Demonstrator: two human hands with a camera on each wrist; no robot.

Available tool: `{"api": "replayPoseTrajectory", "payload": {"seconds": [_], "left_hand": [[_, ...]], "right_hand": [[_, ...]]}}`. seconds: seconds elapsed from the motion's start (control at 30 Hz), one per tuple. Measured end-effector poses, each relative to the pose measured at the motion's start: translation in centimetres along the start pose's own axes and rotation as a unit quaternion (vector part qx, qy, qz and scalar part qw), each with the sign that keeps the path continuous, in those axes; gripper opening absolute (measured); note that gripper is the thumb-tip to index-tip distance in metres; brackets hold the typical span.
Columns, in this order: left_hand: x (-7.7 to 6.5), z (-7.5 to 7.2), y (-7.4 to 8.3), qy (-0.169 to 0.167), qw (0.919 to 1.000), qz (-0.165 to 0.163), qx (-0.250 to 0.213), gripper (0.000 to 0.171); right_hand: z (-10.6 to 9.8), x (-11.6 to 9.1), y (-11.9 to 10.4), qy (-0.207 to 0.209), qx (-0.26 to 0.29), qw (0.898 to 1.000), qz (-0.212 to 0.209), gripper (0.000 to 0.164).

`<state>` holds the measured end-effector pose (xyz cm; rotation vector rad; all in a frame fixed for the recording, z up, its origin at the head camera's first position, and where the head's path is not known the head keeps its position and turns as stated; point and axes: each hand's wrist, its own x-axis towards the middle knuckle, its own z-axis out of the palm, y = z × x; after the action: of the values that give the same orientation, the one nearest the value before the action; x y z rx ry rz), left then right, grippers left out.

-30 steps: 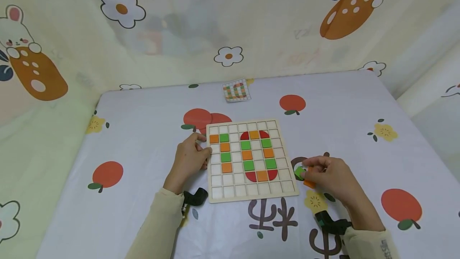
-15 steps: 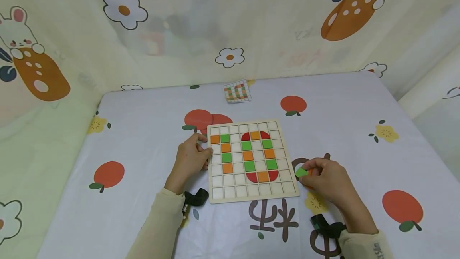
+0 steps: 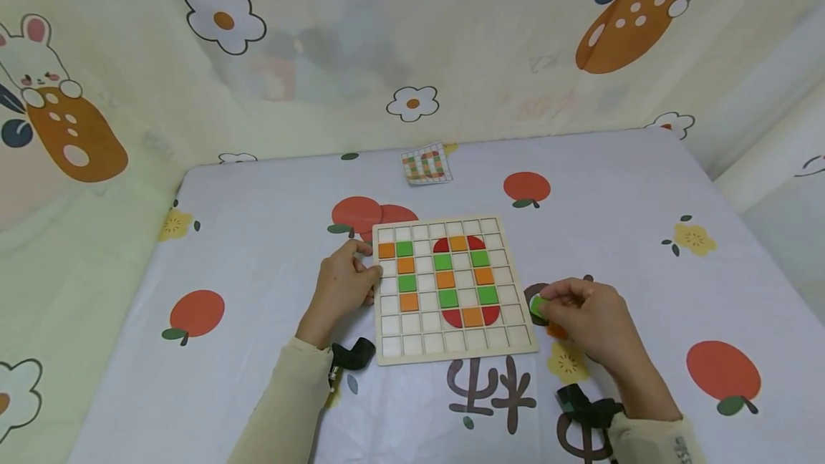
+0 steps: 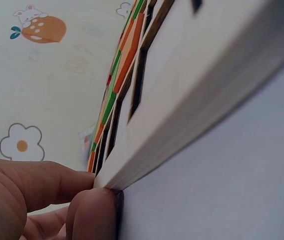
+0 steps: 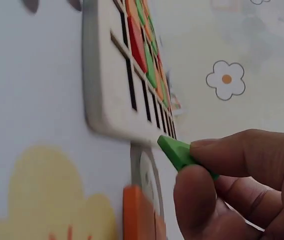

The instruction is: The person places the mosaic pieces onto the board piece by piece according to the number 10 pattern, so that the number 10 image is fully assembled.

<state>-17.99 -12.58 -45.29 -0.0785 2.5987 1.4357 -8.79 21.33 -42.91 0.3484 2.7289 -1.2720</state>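
Note:
My right hand (image 3: 593, 317) pinches a small green tile (image 5: 177, 153) between thumb and finger, just off the board's right edge. An orange tile (image 3: 557, 331) shows below that hand, partly hidden by it. The wooden grid board (image 3: 419, 344) lies at the middle of the table. Left of it, my left hand (image 3: 338, 291) touches the board's left edge with thumb and index fingertips, seen close up in the left wrist view. In the grid, orange and green square tiles form a shape at left. Beside it, a ring of tiles has red rounded corner pieces (image 3: 491, 316).
A small card (image 3: 427, 165) printed with a coloured grid lies near the table's back edge. The white tablecloth (image 3: 258, 235) carries printed fruit and flowers. Behind it hangs a patterned cloth (image 3: 322, 77). Each wrist wears a black camera mount (image 3: 353, 354).
The green tile has turned in my right fingers and is now more covered by them. The orange tile shows lower, beneath the hand. My left hand stays at the board's edge.

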Motion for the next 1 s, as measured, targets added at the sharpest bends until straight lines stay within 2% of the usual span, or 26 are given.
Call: {"api": "replayPoseTrajectory", "payload": {"seconds": [0.13,0.27,0.37,0.53,0.8,1.0], "left_hand": [[0.0,0.0,0.0,-0.001,1.0000,0.000,0.000,0.030],[0.0,-0.1,0.0,-0.003,1.0000,-0.003,0.000,0.030],[0.0,-0.1,0.0,-0.004,1.0000,-0.006,0.001,0.030],[0.0,0.0,0.1,-0.001,1.0000,-0.008,0.003,0.029],[-0.1,0.0,0.2,-0.003,1.0000,-0.003,0.005,0.031],[-0.1,-0.1,0.1,0.000,1.0000,0.000,0.009,0.031]], "right_hand": [[0.3,0.2,-0.6,-0.029,0.073,0.997,-0.009,0.021],[1.2,0.4,-1.3,-0.078,0.140,0.987,-0.015,0.026],[2.1,0.6,-2.0,-0.115,0.166,0.979,-0.015,0.027],[3.8,0.9,-3.4,-0.160,0.172,0.972,-0.008,0.023],[6.5,1.2,-5.3,-0.198,0.168,0.966,-0.004,0.016],[8.0,1.2,-6.5,-0.217,0.151,0.964,-0.031,0.011]]}}
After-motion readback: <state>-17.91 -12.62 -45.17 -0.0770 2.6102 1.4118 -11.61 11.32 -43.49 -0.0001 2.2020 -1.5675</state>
